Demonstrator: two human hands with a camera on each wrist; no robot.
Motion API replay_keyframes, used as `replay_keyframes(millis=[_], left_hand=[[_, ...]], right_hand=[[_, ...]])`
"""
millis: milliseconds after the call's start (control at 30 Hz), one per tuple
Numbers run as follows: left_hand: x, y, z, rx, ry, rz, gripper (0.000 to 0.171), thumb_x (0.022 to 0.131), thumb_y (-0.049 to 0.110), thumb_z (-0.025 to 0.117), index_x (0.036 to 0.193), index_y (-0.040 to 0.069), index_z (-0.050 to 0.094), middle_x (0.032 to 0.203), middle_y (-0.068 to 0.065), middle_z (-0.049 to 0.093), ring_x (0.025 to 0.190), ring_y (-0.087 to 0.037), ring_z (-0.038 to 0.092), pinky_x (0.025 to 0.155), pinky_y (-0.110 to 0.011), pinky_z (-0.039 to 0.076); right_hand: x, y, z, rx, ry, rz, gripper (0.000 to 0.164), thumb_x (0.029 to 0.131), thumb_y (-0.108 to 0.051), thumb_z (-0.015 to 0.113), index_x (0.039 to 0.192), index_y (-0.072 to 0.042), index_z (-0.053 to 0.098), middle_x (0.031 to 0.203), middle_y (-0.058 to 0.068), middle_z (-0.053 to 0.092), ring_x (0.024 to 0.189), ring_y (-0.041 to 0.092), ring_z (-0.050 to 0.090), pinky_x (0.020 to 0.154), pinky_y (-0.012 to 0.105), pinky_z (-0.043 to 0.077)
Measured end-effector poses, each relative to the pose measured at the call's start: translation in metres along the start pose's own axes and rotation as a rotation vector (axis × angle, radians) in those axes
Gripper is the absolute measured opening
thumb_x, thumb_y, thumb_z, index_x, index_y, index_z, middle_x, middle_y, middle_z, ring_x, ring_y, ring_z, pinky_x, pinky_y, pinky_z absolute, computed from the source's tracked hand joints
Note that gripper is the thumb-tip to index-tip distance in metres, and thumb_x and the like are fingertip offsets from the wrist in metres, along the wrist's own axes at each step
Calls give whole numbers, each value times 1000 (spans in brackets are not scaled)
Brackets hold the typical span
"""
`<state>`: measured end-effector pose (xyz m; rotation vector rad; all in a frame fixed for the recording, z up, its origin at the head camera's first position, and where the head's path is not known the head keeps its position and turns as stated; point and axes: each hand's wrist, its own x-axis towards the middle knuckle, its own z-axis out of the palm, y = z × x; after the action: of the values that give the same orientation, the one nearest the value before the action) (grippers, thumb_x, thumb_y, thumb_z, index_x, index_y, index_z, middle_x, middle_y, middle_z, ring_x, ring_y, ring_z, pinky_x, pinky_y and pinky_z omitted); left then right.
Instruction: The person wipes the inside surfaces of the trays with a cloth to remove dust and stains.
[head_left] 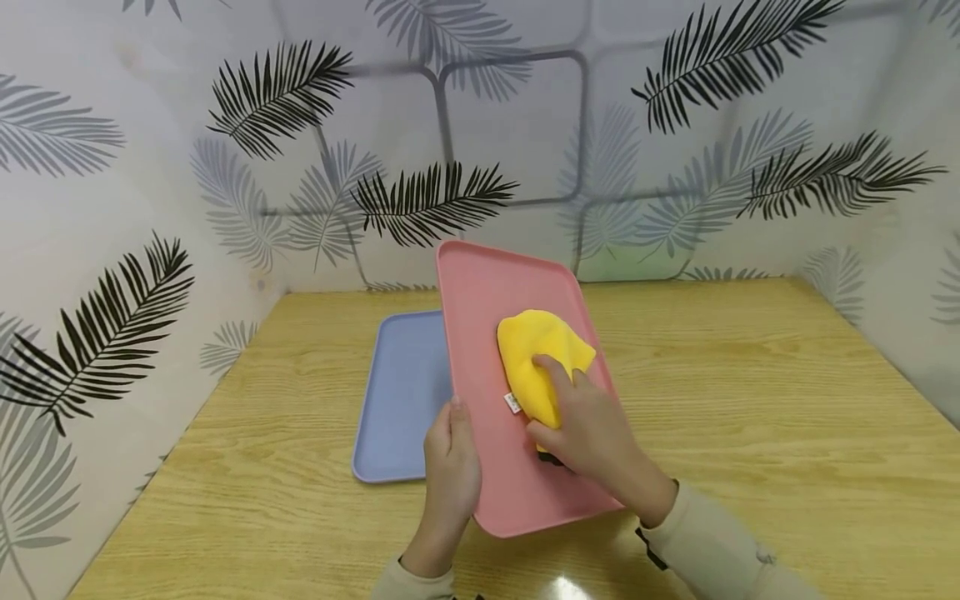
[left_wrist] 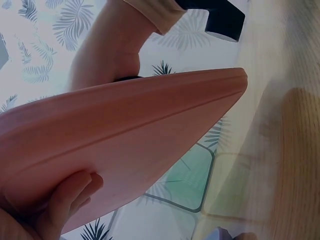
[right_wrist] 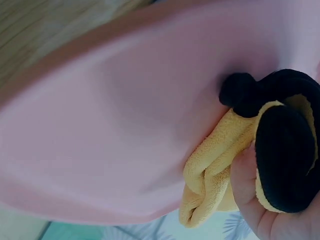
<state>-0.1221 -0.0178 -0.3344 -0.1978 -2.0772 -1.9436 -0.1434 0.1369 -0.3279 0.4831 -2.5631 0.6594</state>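
My left hand [head_left: 452,467] grips the left edge of a pink tray [head_left: 491,292], thumb on the upper face and fingers [left_wrist: 75,192] against the underside. The tray is tilted up, raised over the table. On its face lies a bunched yellow cloth [head_left: 536,342] with a small white tag and black trim. My right hand [head_left: 588,429] holds this cloth against the tray, forefinger bent over it and thumb at its near side. In the right wrist view, the cloth's black edging [right_wrist: 285,155] is rolled up by the thumb. Part of that hand is out of frame there.
A blue tray [head_left: 401,400] lies flat on the wooden table [head_left: 750,400], partly covered by the pink tray in the head view. Leaf-patterned wall covering [head_left: 510,133] closes off the back and both sides. A black wrist strap [head_left: 651,550] shows at the right sleeve.
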Motion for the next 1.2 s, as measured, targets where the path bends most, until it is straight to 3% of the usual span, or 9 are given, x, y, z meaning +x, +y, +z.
replay_keyframes(millis=[233, 400, 600, 800, 1000, 1200], left_hand=[[-2, 0, -1, -36, -36, -17, 42, 100, 24, 24, 104, -6, 52, 81, -14, 59, 71, -18, 59, 58, -28, 48], [-1, -1, -1, -31, -27, -19, 42, 100, 24, 24, 100, -6, 53, 78, -13, 56, 68, -17, 56, 58, -27, 48], [-2, -1, 1, -106, -20, -21, 42, 100, 23, 25, 107, -9, 51, 93, -15, 56, 82, -19, 55, 70, -28, 47], [-2, -3, 1, -134, -15, -4, 44, 100, 24, 24, 107, -10, 51, 93, -15, 56, 82, -19, 55, 71, -28, 47], [-2, -4, 1, -145, -4, -17, 44, 100, 23, 24, 111, -9, 51, 100, -16, 57, 89, -19, 55, 76, -30, 46], [-2, -2, -1, -127, -6, -34, 44, 100, 25, 23, 109, -7, 51, 94, -15, 58, 84, -18, 56, 72, -29, 48]], right_hand=[[-1, -17, 1, 0, 15, -89, 62, 66, -19, 68, 122, -5, 46, 67, 3, 40, 45, 12, 32, 41, 23, 31], [-2, -27, 2, 6, 40, -143, 62, 65, -18, 68, 122, -5, 46, 69, 3, 40, 44, 11, 30, 41, 21, 30], [-5, -39, 4, 67, 87, -225, 61, 63, -17, 66, 120, -3, 47, 69, 4, 40, 45, 10, 29, 40, 20, 29], [-7, -43, 6, 98, 103, -219, 61, 63, -17, 65, 120, -3, 48, 72, 5, 42, 45, 9, 30, 40, 19, 30], [-9, -40, 8, 59, 133, -215, 63, 61, -17, 66, 120, -6, 47, 72, 7, 42, 44, 10, 28, 39, 20, 29], [-8, -32, 9, 17, 136, -208, 65, 60, -18, 69, 120, -8, 46, 71, 6, 41, 42, 11, 28, 38, 21, 30]])
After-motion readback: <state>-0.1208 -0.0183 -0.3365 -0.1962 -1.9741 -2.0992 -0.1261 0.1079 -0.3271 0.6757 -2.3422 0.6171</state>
